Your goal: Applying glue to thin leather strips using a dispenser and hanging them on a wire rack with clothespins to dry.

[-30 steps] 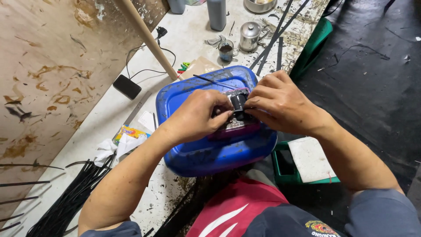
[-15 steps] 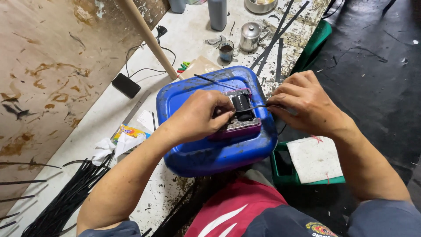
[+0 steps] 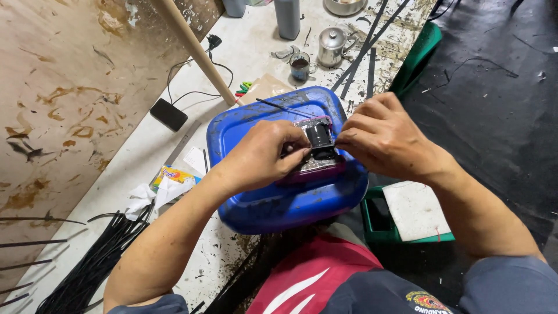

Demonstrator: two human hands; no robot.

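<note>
Your left hand (image 3: 261, 154) clamps a small black cylinder (image 3: 319, 138) against a pink-edged block (image 3: 317, 166) on top of an upturned blue plastic tub (image 3: 273, 197), while your right hand (image 3: 381, 136) pinches in from the right, fingertips closed on the cylinder's side; what passes between them, if anything, is too fine to tell. The piece sits at the tub's middle, just beyond your lap.

The tub is a domed, smooth perch: press off-centre and the block may skid toward the near rim and drop between your knees. A thin black stick (image 3: 285, 107) lies loose on the far side of the tub and could roll off with a nudge.

Room is tight on the left, where a wooden pole (image 3: 195, 49) leans across the paint-spattered bench (image 3: 145, 157) beside a black adapter (image 3: 168, 114) and its cable. Farther off stand a small glass cup (image 3: 300, 65) and a metal pot (image 3: 332, 47), within a careless elbow's sweep. A bundle of black strips (image 3: 87, 267) crowds the near left. The right, over dark floor (image 3: 494, 104), lies open.
</note>
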